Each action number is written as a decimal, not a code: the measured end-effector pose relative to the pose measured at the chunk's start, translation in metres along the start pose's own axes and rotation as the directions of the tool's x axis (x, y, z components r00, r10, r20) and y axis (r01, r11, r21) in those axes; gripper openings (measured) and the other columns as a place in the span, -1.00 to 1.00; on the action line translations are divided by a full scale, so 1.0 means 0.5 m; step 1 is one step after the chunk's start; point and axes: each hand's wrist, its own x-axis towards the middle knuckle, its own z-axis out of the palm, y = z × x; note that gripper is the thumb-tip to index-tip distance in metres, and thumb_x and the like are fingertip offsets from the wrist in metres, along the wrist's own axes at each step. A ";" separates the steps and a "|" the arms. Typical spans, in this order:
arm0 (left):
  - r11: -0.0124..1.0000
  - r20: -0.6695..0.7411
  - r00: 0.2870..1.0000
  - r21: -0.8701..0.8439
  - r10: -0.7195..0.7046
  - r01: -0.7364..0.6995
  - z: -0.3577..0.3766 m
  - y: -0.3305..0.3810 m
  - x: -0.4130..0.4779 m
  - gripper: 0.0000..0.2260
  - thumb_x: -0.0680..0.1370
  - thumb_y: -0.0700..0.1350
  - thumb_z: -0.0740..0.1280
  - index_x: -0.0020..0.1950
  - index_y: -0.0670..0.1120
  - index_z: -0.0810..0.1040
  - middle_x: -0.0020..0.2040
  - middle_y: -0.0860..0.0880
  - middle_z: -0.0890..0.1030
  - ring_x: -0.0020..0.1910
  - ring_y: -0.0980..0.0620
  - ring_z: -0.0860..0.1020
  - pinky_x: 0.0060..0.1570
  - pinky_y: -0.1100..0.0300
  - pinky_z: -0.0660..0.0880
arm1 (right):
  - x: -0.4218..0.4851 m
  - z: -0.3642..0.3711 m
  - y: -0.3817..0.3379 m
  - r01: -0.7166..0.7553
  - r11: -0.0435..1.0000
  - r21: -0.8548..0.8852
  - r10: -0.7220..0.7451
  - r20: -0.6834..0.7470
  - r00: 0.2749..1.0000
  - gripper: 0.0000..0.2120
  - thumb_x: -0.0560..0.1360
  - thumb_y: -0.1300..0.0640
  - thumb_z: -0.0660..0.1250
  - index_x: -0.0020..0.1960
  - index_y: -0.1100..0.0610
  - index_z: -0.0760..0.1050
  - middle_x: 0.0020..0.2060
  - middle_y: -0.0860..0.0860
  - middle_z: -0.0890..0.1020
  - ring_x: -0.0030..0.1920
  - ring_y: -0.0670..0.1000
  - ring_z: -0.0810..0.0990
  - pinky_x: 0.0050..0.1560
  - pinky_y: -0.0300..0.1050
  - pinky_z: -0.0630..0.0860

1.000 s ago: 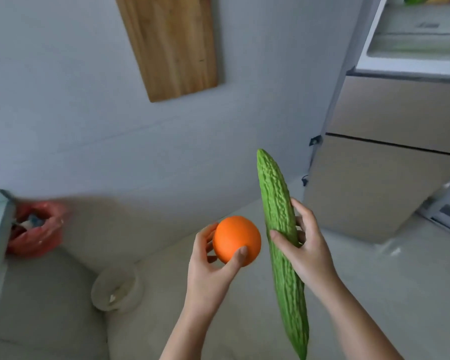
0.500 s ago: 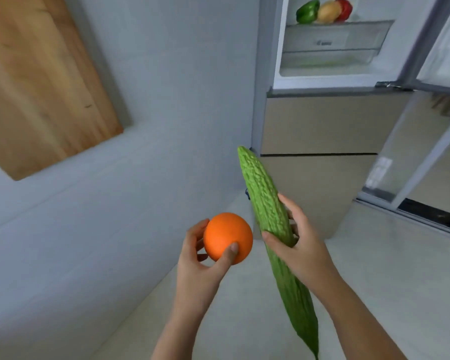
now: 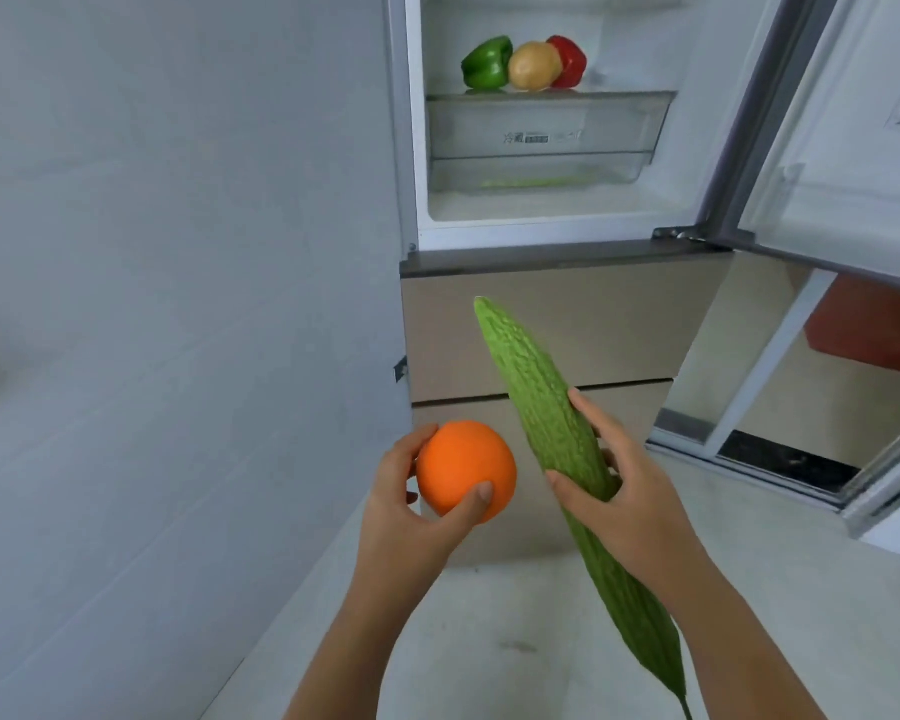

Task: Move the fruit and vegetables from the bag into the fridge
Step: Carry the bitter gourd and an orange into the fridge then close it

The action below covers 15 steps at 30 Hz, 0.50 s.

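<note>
My left hand [image 3: 411,517] grips an orange [image 3: 463,467] at the lower middle of the view. A long bumpy green bitter gourd [image 3: 552,423] is held around its middle by my right hand [image 3: 624,496], tip pointing up and left toward the fridge. The fridge [image 3: 541,220] stands ahead with its upper compartment open. On its shelf sit a green pepper [image 3: 487,62], a potato [image 3: 533,66] and a red pepper [image 3: 570,59] side by side. The bag is out of view.
The open fridge door [image 3: 848,148] swings out at the upper right. A clear crisper drawer [image 3: 541,142] sits below the shelf. Beige lower drawers [image 3: 567,330] are closed. A grey wall [image 3: 178,304] fills the left, pale floor below.
The view has swung right and up from the red bag and wooden board toward the open fridge, which is now closer. Both hands still hold the orange and the gourd.
</note>
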 end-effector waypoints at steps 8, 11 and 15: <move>1.000 0.010 1.000 0.028 0.009 -0.010 0.093 -0.018 0.182 -0.34 0.12 0.34 0.33 0.19 0.20 0.38 0.18 0.22 0.43 0.08 0.13 0.46 -0.13 0.34 0.41 | 0.225 -0.026 0.070 0.033 0.999 0.008 -0.033 -0.011 0.999 -0.34 0.43 0.08 0.38 0.29 -0.37 0.08 0.21 -0.28 0.32 0.19 -0.15 0.38 0.16 -0.15 0.43; 0.999 0.016 1.000 0.032 0.027 -0.027 0.105 -0.017 0.265 -0.38 0.12 0.35 0.33 0.15 0.24 0.36 0.17 0.26 0.40 0.08 0.17 0.45 -0.15 0.37 0.41 | 0.298 -0.015 0.088 0.065 0.998 -0.007 -0.065 -0.004 0.998 -0.34 0.43 0.09 0.38 0.30 -0.36 0.08 0.14 -0.37 0.30 0.11 -0.36 0.35 0.04 -0.47 0.33; 0.997 0.077 0.994 0.007 0.076 -0.076 0.129 0.003 0.386 -0.41 0.15 0.31 0.37 0.15 0.26 0.34 0.17 0.25 0.38 0.07 0.19 0.44 -0.25 0.48 0.45 | 0.395 -0.022 0.103 0.081 0.996 -0.036 -0.083 -0.062 0.995 -0.32 0.42 0.12 0.39 0.33 -0.32 0.10 0.13 -0.33 0.34 0.10 -0.41 0.33 0.03 -0.47 0.34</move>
